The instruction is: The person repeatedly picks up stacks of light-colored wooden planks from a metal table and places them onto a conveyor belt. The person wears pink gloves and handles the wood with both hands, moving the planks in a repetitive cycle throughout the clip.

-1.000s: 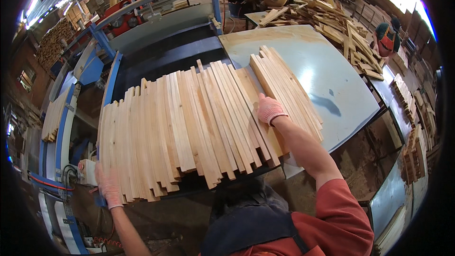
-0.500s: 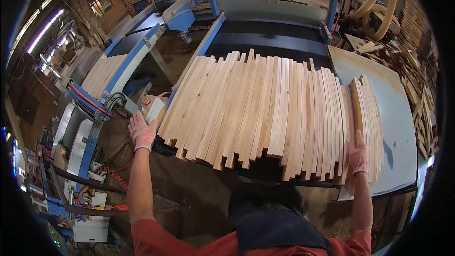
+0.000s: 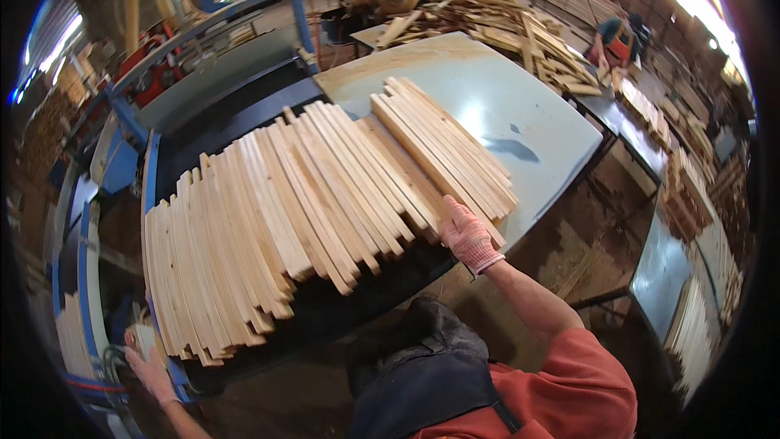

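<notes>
Right hand (image 3: 469, 237), pink knit glove, rests flat on the near ends of the right-most pale wooden slats (image 3: 443, 150), fingers spread, nothing gripped. The slats fan in a long overlapping row across the dark machine bed (image 3: 211, 126) and onto the light grey-blue desk (image 3: 536, 126). Left hand (image 3: 149, 362), also gloved, at the row's left end beside a small pale box (image 3: 145, 335); grip: cannot tell.
</notes>
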A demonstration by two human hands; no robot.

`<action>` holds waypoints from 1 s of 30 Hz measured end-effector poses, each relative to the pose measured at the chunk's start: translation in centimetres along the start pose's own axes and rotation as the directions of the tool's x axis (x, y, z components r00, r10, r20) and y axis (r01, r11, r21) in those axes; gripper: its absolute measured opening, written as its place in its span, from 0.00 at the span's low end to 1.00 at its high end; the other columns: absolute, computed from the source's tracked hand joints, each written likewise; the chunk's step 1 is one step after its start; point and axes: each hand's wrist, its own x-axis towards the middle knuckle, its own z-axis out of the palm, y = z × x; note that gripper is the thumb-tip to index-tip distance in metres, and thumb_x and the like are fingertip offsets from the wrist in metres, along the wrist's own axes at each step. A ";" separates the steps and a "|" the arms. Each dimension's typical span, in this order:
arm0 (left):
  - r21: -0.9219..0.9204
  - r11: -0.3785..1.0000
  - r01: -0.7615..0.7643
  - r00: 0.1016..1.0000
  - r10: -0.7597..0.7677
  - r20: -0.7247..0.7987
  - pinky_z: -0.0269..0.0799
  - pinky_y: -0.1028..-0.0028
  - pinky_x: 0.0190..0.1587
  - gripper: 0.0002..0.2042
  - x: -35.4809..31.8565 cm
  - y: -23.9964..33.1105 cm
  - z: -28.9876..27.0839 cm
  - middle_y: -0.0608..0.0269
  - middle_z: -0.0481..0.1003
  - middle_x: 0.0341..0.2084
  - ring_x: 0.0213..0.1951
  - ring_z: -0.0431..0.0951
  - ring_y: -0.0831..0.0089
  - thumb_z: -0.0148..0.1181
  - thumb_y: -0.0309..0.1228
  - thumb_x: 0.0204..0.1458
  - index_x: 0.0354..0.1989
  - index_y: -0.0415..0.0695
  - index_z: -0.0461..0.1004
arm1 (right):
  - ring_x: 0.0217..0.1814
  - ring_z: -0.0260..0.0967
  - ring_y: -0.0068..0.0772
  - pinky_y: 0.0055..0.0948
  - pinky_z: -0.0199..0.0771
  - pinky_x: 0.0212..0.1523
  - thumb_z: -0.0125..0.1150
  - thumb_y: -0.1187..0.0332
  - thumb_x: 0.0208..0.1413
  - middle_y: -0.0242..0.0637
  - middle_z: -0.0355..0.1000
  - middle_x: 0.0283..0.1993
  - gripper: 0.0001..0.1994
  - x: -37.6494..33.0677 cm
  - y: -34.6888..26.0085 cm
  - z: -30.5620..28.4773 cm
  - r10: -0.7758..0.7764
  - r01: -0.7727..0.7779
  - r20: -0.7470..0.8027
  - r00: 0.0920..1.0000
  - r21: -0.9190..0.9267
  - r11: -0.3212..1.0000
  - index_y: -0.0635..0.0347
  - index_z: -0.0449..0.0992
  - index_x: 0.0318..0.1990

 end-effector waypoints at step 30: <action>-0.441 0.771 -0.460 0.570 0.637 0.519 0.33 0.49 0.82 0.52 -36.9 69.1 12.4 0.36 0.55 0.78 0.80 0.47 0.41 0.67 0.60 0.53 0.77 0.33 0.57 | 0.72 0.73 0.47 0.43 0.71 0.73 0.66 0.81 0.58 0.54 0.75 0.68 0.32 -1.8 6.6 -13.9 0.137 -0.015 -0.327 0.935 0.349 0.937 0.70 0.69 0.72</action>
